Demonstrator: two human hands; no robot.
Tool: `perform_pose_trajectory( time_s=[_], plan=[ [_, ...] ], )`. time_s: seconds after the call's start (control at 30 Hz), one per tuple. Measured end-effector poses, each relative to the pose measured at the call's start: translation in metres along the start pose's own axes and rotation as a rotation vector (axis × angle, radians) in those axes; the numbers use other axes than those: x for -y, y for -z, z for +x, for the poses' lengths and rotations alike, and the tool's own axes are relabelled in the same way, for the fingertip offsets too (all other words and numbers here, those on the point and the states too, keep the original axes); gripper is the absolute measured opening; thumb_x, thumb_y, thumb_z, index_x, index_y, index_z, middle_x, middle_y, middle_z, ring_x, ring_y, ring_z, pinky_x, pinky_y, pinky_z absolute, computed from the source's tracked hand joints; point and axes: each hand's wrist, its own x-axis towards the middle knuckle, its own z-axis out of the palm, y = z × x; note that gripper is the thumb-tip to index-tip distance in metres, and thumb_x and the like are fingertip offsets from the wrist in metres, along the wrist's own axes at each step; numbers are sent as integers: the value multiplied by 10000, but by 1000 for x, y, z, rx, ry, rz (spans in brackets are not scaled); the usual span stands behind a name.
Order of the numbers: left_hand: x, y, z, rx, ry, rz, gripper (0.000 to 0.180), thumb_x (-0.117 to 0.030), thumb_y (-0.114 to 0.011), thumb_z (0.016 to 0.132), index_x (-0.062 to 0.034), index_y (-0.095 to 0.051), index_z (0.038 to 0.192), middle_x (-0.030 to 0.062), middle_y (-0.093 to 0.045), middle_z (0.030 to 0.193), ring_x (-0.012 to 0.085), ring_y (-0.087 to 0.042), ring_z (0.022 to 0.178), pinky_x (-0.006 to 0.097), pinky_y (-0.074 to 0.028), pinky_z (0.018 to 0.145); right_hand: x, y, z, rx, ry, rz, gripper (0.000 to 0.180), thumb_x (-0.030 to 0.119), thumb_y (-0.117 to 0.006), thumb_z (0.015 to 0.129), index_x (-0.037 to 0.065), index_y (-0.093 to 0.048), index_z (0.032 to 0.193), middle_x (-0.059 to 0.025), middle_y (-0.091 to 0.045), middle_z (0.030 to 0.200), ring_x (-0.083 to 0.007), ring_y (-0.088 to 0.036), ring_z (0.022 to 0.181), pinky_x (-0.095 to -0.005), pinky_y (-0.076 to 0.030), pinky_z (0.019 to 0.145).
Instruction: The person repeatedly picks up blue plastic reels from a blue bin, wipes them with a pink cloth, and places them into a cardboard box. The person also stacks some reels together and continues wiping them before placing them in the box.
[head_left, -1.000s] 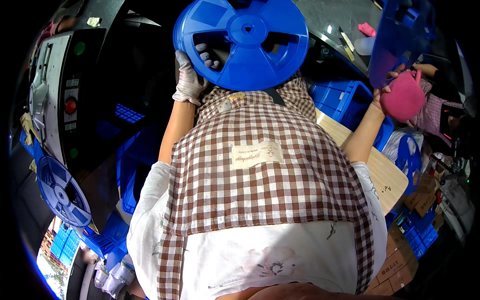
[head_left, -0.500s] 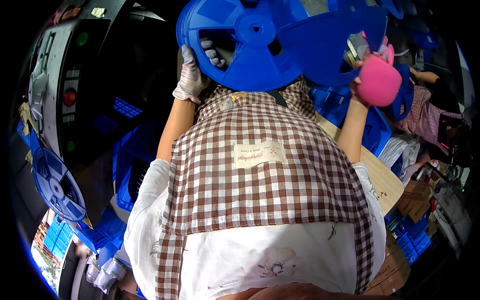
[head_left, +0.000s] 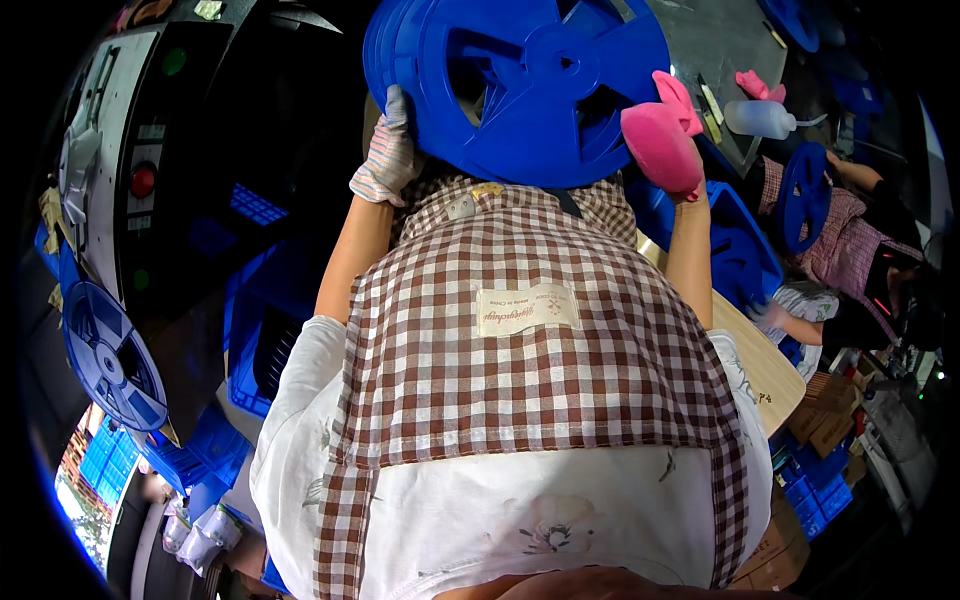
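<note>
A large blue plastic reel (head_left: 520, 150) with cut-out windows stands upright in front of my apron, at the top of the head view. My left hand (head_left: 388, 155), in a white striped glove, grips its left rim, thumb on the near edge and the other fingers hidden behind. A rounded pink cloth pad (head_left: 662, 150) with a loose tied end is in my right hand (head_left: 693, 180). The pad rests against or just beside the reel's right rim; I cannot tell which. It hides most of the fingers of that hand.
On the grey bench lie a translucent squeeze bottle (head_left: 760, 119), another pink cloth (head_left: 757, 86) and a slim cutter (head_left: 711, 103). A blue tub (head_left: 745, 235) and wooden board (head_left: 755, 350) stand at right. A co-worker (head_left: 845, 215) holds a blue reel (head_left: 803, 197). Machine panel (head_left: 145, 170) at left.
My right hand has moved left with the pink pad to the reel's rim. The blue disc that stuck out at the right no longer shows there. A co-worker's hand has come near the tub.
</note>
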Motion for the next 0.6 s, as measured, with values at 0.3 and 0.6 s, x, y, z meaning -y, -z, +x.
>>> perform_pose_trajectory(
  time_s=[0.3,0.6],
  plan=[
    [-5,2,-4,59,-3,115,821,-699,-430,841,-46,-403,1338,163,-515,1284,298,-523,1164,457,-450,982,-1,-35,4,18,513,-684,537,163,-668,819,45,-486,1310,-98,-502,1326,-195,-584,979,-291,-476,864],
    [-9,-4,-10,88,-67,12,740,-661,-400,873,-38,-465,1267,117,-635,1027,247,-640,911,401,-545,821,49,-84,-32,-150,812,-985,569,176,-673,773,43,-482,1293,-78,-501,1316,-164,-549,892,-268,-479,744]
  ],
)
